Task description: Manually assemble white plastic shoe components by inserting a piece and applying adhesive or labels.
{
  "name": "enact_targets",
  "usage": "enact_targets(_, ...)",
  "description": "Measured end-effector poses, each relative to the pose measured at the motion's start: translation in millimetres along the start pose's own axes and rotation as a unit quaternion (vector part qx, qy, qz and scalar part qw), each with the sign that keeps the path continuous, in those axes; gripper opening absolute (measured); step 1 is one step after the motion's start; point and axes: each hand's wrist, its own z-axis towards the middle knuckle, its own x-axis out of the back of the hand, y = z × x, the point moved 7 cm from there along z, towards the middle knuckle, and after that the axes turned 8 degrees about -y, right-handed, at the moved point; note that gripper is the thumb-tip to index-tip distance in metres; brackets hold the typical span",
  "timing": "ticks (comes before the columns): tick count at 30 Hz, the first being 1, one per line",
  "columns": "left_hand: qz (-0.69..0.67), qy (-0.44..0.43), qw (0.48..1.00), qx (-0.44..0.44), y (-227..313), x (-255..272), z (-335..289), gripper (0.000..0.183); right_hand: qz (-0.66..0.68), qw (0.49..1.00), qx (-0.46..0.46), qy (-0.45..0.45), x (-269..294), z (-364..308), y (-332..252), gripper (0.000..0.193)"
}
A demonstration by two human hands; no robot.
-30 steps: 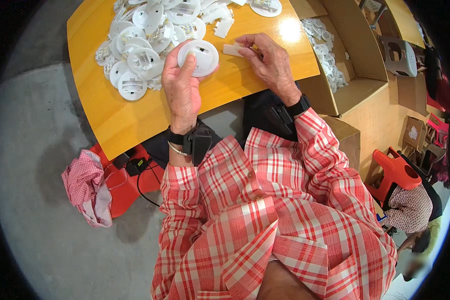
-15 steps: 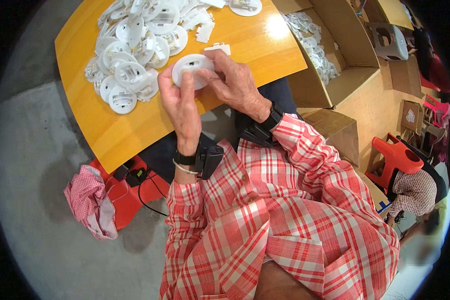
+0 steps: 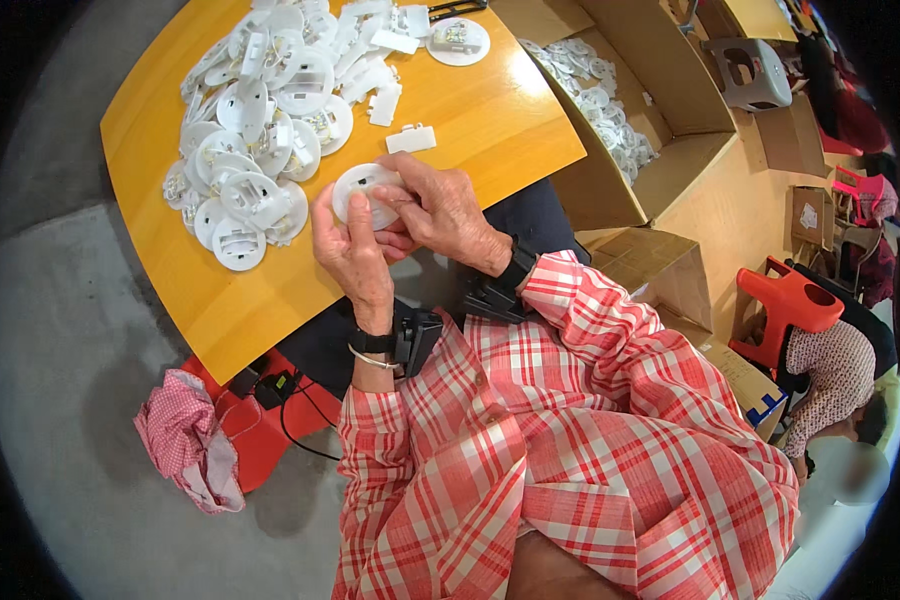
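Note:
A round white plastic disc (image 3: 358, 181) with a small dark slot is held between both hands over the table's near edge. My left hand (image 3: 355, 255) grips its left side, thumb pressed on the face. The fingers of my right hand (image 3: 440, 205) close on its right side. What lies under the disc is hidden. Just beyond my right hand, a small white rectangular cover (image 3: 411, 139) lies on the wooden table (image 3: 480, 120). To the left spreads a heap of similar white discs (image 3: 245, 190), some with small metal parts showing.
A single disc (image 3: 458, 42) lies at the table's far side, near a black tool (image 3: 457, 8). Right of the table stands an open carton (image 3: 685, 165) holding many white pieces. A red stool (image 3: 270, 430) with a pink cloth (image 3: 185, 425) is at left. Another person (image 3: 830, 370) sits far right.
The view has shifted, so the table sits slightly lower and further left. Both hands still hold the disc; the fingers of my right hand are now more curled around its edge.

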Motion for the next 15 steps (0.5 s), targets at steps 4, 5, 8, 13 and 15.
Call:
enact_targets(4, 0.011, 0.001, 1.000, 0.011, 1.4, 7.3, -1.5, 0.031, 0.024, 0.999, 0.018, -0.013, -5.4, 1.9, -0.4, 0.026)
enact_targets(5, -0.003, -0.014, 1.000, 0.020, -0.6, 5.5, -1.2, 0.030, 0.027, 0.999, -0.001, -0.019, -4.8, 1.4, 1.6, 0.026)
enact_targets(8, -0.018, -0.028, 0.999, 0.024, -4.8, 3.5, -1.1, 0.030, 0.056, 0.997, -0.032, -0.030, -6.0, -0.6, 6.8, 0.026)
enact_targets(13, 0.008, -0.045, 0.998, 0.039, -5.6, 4.9, -1.6, 0.033, 0.131, 0.989, -0.065, -0.038, -12.3, -0.9, 17.2, 0.026)
enact_targets(15, 0.004, -0.036, 0.999, 0.039, -4.6, 11.0, -3.3, 0.033, 0.102, 0.991, -0.062, -0.056, -11.4, -0.4, 10.8, 0.027)
